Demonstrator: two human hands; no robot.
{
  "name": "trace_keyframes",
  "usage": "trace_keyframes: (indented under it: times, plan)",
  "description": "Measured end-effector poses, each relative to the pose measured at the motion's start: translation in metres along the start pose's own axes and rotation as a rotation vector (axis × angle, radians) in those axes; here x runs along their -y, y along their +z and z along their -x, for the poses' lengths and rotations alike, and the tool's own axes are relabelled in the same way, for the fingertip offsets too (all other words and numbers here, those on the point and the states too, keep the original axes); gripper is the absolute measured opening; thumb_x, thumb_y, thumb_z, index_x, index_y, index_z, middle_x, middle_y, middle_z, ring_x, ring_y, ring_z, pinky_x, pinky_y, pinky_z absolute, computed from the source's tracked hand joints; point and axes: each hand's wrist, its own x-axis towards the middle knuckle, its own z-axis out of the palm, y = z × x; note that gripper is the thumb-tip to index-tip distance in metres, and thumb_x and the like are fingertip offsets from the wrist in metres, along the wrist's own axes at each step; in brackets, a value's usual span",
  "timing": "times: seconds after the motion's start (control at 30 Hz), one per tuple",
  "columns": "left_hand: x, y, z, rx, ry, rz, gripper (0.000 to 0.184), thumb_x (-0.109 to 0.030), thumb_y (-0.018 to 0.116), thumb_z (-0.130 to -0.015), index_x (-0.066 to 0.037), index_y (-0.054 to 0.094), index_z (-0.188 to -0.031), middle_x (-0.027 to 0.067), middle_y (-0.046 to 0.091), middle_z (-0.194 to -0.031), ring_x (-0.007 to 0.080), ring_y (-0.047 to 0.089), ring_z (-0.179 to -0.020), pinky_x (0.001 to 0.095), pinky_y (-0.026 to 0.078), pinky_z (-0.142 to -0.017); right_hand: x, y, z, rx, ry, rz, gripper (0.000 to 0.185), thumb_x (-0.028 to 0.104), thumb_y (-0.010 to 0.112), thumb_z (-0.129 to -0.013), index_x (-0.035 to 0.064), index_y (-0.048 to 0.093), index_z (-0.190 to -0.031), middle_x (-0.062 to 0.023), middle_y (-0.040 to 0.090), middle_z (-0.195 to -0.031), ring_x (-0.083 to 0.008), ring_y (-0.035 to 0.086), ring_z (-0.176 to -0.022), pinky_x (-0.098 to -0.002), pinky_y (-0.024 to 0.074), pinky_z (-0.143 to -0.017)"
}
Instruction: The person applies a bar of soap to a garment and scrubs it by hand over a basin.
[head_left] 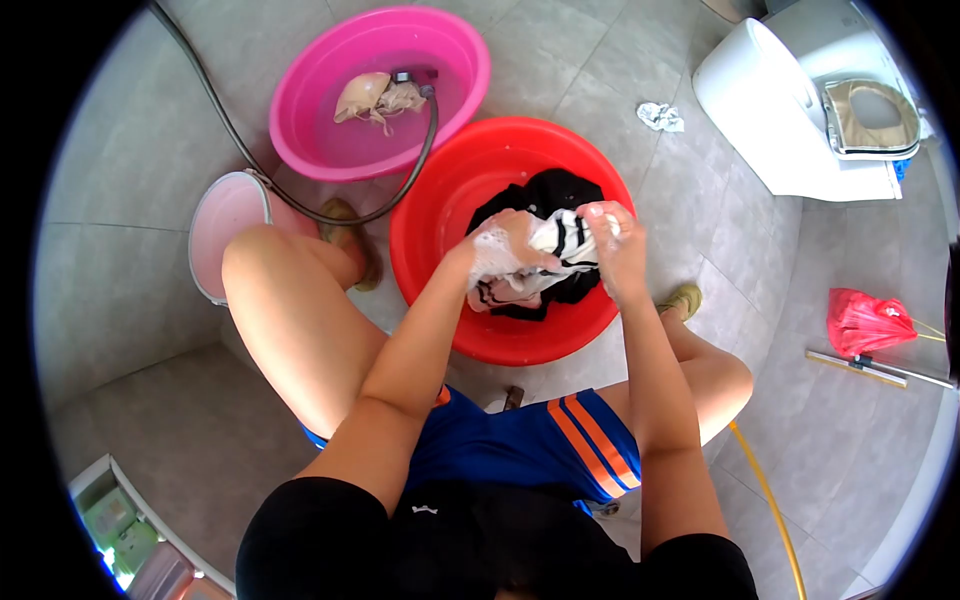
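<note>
A white cloth with black stripes (568,238) is stretched between my two hands above a red basin (510,345). Soap suds cover my left hand (507,246), whose fingers are closed round the cloth's left part. On the cloth's right end, my right hand (612,235) is closed, with some suds on its fingers. Black clothes (567,190) lie in the basin beneath and behind the cloth. A pinkish striped piece (505,293) lies below my left hand.
A pink basin (295,100) holds pale cloths (375,98) and a hose end (428,90). Left stands a pale pink bucket (232,215). A white toilet (755,100), crumpled paper (660,117), a red bag (865,320) and a squeegee (860,370) are at the right.
</note>
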Motion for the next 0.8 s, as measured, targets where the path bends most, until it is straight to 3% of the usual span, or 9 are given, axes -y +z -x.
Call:
trace_keyframes:
  times: [0.1, 0.23, 0.3, 0.47, 0.57, 0.63, 0.7, 0.77, 0.8]
  plan:
    - [0.001, -0.009, 0.002, 0.024, 0.09, 0.414, 0.031, -0.021, 0.075, -0.072, -0.003, 0.065, -0.095, 0.0043, 0.066, -0.081, 0.0085, 0.059, -0.073, 0.0259, 0.047, -0.068, -0.008, -0.014, 0.0, 0.127, 0.026, -0.084, 0.019, 0.014, 0.07, -0.081, 0.0002, 0.062, -0.091, -0.0024, 0.062, -0.084, -0.0093, 0.055, -0.076, -0.024, 0.0457, -0.069]
    - [0.001, -0.003, 0.0, -0.15, 0.318, 0.867, 0.029, -0.011, 0.075, -0.073, -0.003, 0.061, -0.098, 0.0006, 0.063, -0.085, 0.0073, 0.058, -0.078, 0.0229, 0.048, -0.07, -0.031, -0.003, 0.012, 0.537, 0.202, 0.163, 0.044, 0.012, 0.079, -0.067, -0.0005, 0.061, -0.105, -0.004, 0.063, -0.096, -0.0151, 0.057, -0.093, -0.0309, 0.0436, -0.086]
    - [0.005, 0.008, 0.0, -0.179, 0.356, 1.006, 0.033, -0.01, 0.075, -0.073, -0.003, 0.059, -0.101, 0.0021, 0.063, -0.087, 0.0082, 0.059, -0.078, 0.0237, 0.049, -0.072, -0.074, 0.009, 0.025, 0.511, 0.149, 0.304, 0.041, 0.009, 0.076, -0.07, -0.0001, 0.061, -0.107, -0.0051, 0.064, -0.099, -0.0142, 0.058, -0.091, -0.0293, 0.0446, -0.084]
    - [0.004, 0.0, 0.017, -0.132, 0.431, 1.66, 0.033, -0.01, 0.07, -0.078, -0.002, 0.055, -0.106, 0.0103, 0.064, -0.092, 0.0211, 0.065, -0.083, 0.0337, 0.055, -0.077, -0.091, 0.014, 0.017, 0.047, 0.379, -0.228, 0.033, 0.001, 0.062, -0.074, -0.0018, 0.061, -0.108, -0.0091, 0.065, -0.097, -0.0173, 0.063, -0.083, -0.0301, 0.0498, -0.077]
    - [0.022, 0.007, 0.006, -0.23, 0.239, 1.871, 0.035, -0.031, 0.058, -0.089, 0.0, 0.055, -0.107, 0.0162, 0.063, -0.102, 0.0294, 0.063, -0.094, 0.0417, 0.052, -0.084, -0.05, 0.027, 0.023, -0.09, 0.165, -0.321, 0.048, -0.005, 0.055, -0.068, -0.0033, 0.053, -0.116, -0.0109, 0.062, -0.103, -0.0186, 0.061, -0.09, -0.0301, 0.0489, -0.082]
    - [0.021, 0.016, -0.003, -0.221, -0.042, 1.955, 0.031, -0.032, 0.054, -0.092, -0.003, 0.059, -0.103, 0.0132, 0.066, -0.096, 0.0274, 0.064, -0.09, 0.0409, 0.054, -0.081, -0.007, 0.054, 0.045, -0.09, -0.269, -0.143, 0.052, -0.004, 0.058, -0.067, -0.0014, 0.05, -0.118, -0.0102, 0.058, -0.113, -0.0184, 0.056, -0.101, -0.0321, 0.0445, -0.09]
    - [0.032, 0.043, -0.017, -0.092, 0.003, 1.957, 0.031, -0.031, 0.054, -0.092, -0.003, 0.059, -0.102, 0.0115, 0.066, -0.094, 0.0244, 0.065, -0.083, 0.0375, 0.054, -0.078, -0.01, 0.073, 0.073, -0.08, -0.278, -0.131, 0.045, 0.002, 0.064, -0.065, -0.0001, 0.054, -0.11, -0.012, 0.058, -0.112, -0.0226, 0.056, -0.102, -0.0349, 0.0416, -0.093]
    - [0.039, 0.071, -0.025, -0.084, -0.033, 2.041, 0.026, -0.028, 0.056, -0.091, -0.005, 0.057, -0.104, 0.0081, 0.064, -0.088, 0.0198, 0.064, -0.078, 0.0324, 0.052, -0.079, -0.032, 0.074, 0.071, -0.169, -0.661, 0.416, 0.035, 0.016, 0.072, -0.065, 0.0005, 0.059, -0.094, -0.0157, 0.059, -0.096, -0.0329, 0.058, -0.087, -0.0386, 0.0444, -0.081]
    - [0.041, 0.089, -0.023, -0.395, 0.251, 1.631, 0.023, -0.025, 0.056, -0.091, -0.007, 0.057, -0.104, 0.0071, 0.062, -0.087, 0.0194, 0.063, -0.078, 0.0318, 0.052, -0.077, -0.036, 0.074, 0.066, -0.19, -0.489, 0.351, 0.037, 0.017, 0.074, -0.068, -0.0001, 0.057, -0.096, -0.0136, 0.059, -0.093, -0.0249, 0.059, -0.084, -0.0345, 0.0463, -0.079]
